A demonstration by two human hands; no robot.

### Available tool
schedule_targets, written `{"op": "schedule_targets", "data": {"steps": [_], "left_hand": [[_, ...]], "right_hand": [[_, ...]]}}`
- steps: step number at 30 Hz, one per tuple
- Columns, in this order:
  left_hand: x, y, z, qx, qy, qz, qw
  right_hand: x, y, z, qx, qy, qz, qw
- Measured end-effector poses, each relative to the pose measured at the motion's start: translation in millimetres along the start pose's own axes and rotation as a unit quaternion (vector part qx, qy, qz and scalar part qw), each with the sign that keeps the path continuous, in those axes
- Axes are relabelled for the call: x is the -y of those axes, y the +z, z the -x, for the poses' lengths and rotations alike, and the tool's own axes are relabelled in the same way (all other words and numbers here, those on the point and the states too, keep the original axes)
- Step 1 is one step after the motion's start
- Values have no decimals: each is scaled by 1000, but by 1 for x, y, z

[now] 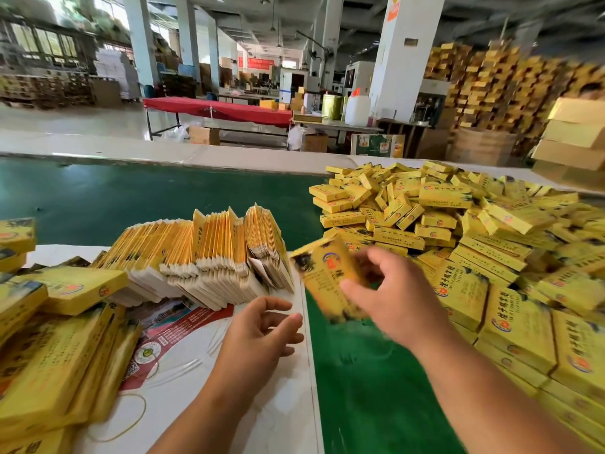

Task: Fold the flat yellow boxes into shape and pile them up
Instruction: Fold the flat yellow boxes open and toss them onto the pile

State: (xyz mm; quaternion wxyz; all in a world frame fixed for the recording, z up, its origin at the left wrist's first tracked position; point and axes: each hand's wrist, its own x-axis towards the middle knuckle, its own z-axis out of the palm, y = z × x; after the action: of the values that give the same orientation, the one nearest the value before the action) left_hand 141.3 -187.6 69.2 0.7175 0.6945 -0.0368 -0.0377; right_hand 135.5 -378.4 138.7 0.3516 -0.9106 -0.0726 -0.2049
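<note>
The yellow box [330, 276] in the right hand [397, 299] was smeared by motion, so its print and its folds were hard to make out; whether it was fully shaped could not be told. The right fingers [352, 290] were closed on it, thumb across the front face, and they hid its right edge. It hung tilted above the green belt [360, 371], between the row of flat boxes [209, 253] and the pile of folded boxes [458, 231]. The left hand [262, 335] was empty, its fingers spread and loosely curled above the white desk [203, 388], just in front of the flat row. That row stood on edge, yellow along the tops, white flaps below, leaning to the left. The folded pile lay loose and jumbled on the right, its near boxes cut off by the frame. More yellow stacks [55, 355] at the left were blurred and partly out of view. A printed red sheet [183, 326] lay half hidden under them
</note>
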Motion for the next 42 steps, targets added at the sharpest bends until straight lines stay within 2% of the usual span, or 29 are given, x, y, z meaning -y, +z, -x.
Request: {"op": "schedule_targets", "data": {"steps": [2, 5, 8, 10, 12, 13, 17, 22, 25, 34, 39, 42], "left_hand": [[2, 0, 1, -2, 13, -35, 999], [3, 1, 1, 5, 34, -79, 996], [3, 0, 1, 1, 49, -108, 993], [3, 0, 1, 1, 66, -121, 990], [3, 0, 2, 4, 75, -126, 989], [4, 1, 2, 7, 79, -129, 989], [4, 3, 3, 14, 91, -143, 985], [4, 3, 4, 13, 88, -156, 984], [5, 2, 3, 12, 89, -166, 982], [4, 6, 6, 26, 118, -183, 976], [3, 6, 5, -4, 138, -181, 974], [2, 2, 3, -37, 143, -166, 975]], "right_hand": [[-4, -14, -20, 6, -43, 92, 995], [-15, -21, -40, 95, -70, 216, 969], [-28, -18, -41, 176, -89, 348, 916], [-31, -19, -35, 242, -55, 422, 872], [-28, -18, -27, 305, -25, 496, 813], [-25, -16, -22, 315, -24, 507, 802], [-17, 7, 1, 265, -43, 424, 865], [-34, 43, 18, 260, -23, 457, 850], [-45, 36, 14, 219, -4, 473, 853], [-57, 27, 11, 180, 59, 453, 871], [-36, 46, -1, 105, -4, 332, 938], [-28, 72, -18, 111, 9, 207, 972]]}}
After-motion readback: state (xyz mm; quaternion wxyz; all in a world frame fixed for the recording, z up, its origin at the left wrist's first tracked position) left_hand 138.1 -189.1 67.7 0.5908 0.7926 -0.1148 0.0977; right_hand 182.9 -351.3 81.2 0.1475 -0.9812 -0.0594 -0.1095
